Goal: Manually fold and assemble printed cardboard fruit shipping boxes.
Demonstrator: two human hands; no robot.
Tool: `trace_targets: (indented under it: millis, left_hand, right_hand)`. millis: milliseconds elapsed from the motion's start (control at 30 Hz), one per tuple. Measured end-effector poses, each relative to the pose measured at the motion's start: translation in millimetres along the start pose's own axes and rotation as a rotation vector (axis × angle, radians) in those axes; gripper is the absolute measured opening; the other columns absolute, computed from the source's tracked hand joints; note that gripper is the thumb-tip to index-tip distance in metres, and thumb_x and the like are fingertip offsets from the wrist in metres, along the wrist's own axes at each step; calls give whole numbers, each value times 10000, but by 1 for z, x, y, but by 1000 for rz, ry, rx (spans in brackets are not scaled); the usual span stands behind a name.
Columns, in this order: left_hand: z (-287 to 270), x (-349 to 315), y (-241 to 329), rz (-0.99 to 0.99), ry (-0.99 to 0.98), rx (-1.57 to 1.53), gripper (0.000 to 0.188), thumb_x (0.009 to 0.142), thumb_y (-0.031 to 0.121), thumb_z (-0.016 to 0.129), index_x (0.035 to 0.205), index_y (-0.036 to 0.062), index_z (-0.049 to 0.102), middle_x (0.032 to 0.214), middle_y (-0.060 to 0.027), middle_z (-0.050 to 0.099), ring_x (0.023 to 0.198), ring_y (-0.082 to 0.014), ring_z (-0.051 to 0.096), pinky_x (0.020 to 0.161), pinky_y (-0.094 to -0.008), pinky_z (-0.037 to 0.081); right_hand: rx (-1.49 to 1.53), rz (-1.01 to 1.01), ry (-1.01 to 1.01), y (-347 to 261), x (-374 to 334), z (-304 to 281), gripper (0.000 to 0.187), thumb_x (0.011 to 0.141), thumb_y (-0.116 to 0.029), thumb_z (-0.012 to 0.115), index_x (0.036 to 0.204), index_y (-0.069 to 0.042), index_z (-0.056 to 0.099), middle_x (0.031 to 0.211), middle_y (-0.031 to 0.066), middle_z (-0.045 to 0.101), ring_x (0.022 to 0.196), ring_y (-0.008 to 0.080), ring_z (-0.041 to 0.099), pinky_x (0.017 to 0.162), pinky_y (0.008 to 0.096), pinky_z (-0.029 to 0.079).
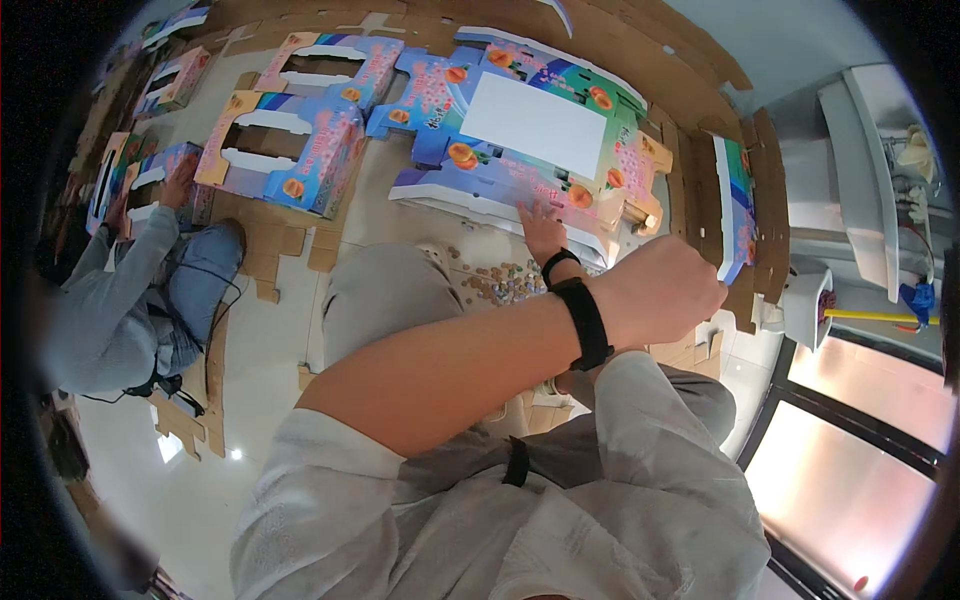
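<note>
My left forearm crosses in front of me to the right, over my right wrist. At its end my left hand [668, 288] is curled into a fist; whatever it may hold is hidden. Beneath it, my right hand [544, 230] rests with fingers spread on the near edge of a fruit carton [430, 188], colourfully printed and partly unfolded. A blank white sheet or panel [540, 122] covers the carton's middle. Both wrists wear black bands. Scattered small round pieces [505, 283], too small to name, lie on the floor near my right wrist.
Several folded cartons [290, 187] stand at the left. A co-worker in a grey top [120, 320] sits there, hands on another carton. Brown cardboard sheets [265, 240] lie about the floor. One carton [735, 205] stands upright at the right, near a white cabinet [865, 180].
</note>
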State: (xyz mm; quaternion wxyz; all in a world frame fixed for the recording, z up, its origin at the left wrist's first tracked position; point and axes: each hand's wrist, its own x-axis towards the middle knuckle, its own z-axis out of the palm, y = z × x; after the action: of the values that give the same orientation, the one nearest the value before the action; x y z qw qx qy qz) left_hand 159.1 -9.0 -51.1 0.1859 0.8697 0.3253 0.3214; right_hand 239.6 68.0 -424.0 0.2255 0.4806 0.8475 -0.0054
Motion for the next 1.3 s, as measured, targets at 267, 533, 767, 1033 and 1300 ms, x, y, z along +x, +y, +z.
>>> trace_targets:
  millis: [267,533,767,1033,1300]
  left_hand:
    - [8,0,6,14,-190,18,136,890,177,651,958,67,690,804,-76,723,770,-296,747,659,-465,561]
    - [38,-11,29,69,-231,-39,96,876,156,649,935,86,679,798,-65,699,716,-273,726,609,-453,558]
    - [57,-7,33,48,-258,-114,105,846,112,671,938,69,645,714,-67,626,659,-268,699,551,-413,538]
    - [68,0,37,11,-309,-255,158,828,105,685,941,49,589,718,-98,604,688,-309,672,571,-437,512]
    - [66,4,40,16,-402,-186,163,859,119,683,980,55,594,772,-84,618,727,-306,670,609,-436,525]
  right_hand:
    - [357,-155,84,8,-28,55,685,840,-133,701,1503,-193,540,1638,129,399,1462,356,455,1110,516,508]
    - [319,258,105,102,-47,62,559,865,-54,685,1387,-230,591,1458,66,534,1395,265,515,1066,537,482]
    - [202,151,130,135,-45,74,784,730,-243,921,1409,-239,531,1457,85,529,1398,278,513,1111,475,457]
    - [280,16,93,136,-54,79,666,812,-225,860,1376,-171,510,1509,195,523,1448,345,467,1185,535,398]
    - [278,7,189,140,-53,85,684,826,-259,858,1392,-129,496,1506,212,524,1446,372,467,1156,543,420]
